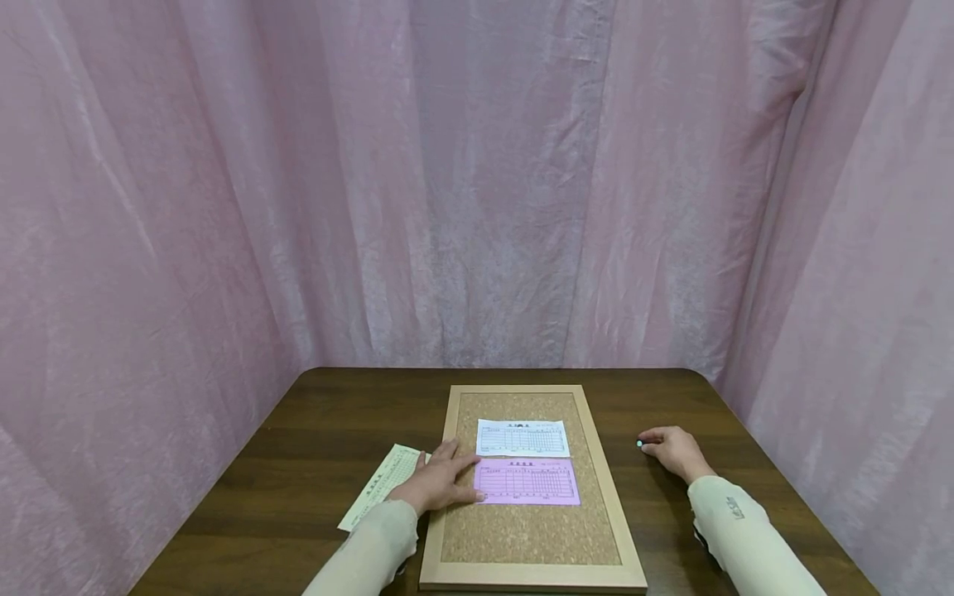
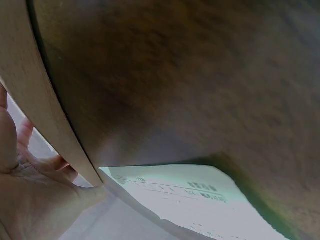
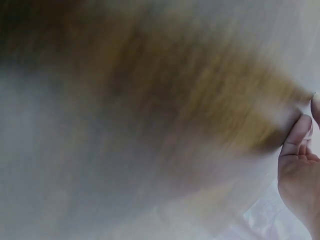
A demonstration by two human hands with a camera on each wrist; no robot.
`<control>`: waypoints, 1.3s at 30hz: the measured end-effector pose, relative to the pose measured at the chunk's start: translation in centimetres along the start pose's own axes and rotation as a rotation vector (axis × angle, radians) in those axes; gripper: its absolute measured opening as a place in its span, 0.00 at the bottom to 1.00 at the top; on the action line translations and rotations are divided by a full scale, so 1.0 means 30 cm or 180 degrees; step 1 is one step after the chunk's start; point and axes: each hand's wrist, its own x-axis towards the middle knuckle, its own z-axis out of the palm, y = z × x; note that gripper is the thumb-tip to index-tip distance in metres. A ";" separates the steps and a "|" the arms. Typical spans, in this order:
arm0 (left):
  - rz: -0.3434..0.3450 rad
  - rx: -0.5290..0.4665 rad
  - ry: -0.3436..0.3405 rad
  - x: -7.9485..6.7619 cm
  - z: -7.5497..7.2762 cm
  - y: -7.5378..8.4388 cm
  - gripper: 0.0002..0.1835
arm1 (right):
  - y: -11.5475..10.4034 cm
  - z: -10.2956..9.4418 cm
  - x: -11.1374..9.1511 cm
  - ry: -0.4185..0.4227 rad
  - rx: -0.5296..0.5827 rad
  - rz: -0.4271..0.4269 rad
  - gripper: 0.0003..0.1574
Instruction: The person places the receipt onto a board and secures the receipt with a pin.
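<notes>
The purple slip lies on the framed corkboard, just below a white slip. The left hand, fingers spread, touches its left edge; the right hand pinches a small pale-blue piece. A green slip slants beside the board on the dark, wood-grained table, and pink velvety curtains hang around in folds.

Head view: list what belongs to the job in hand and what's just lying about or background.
Belongs to the job:
cork board
white slip, on it
purple slip, on it by the left hand
small pale object, pinched by the right hand
pale green slip beside the board: probably, being a similar printed form

Background:
table
curtain
</notes>
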 end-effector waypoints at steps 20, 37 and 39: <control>-0.0012 -0.0082 0.0003 0.000 0.002 -0.001 0.39 | 0.022 0.004 0.019 -0.0018 -0.0160 -0.0050 0.18; -0.0034 -0.0091 0.0013 -0.009 -0.005 0.009 0.39 | 0.023 0.012 0.028 -0.0002 -0.0248 -0.0084 0.15; -0.0024 -0.0072 0.0031 -0.008 -0.003 0.007 0.39 | 0.022 0.010 0.028 -0.0006 -0.0264 -0.0097 0.14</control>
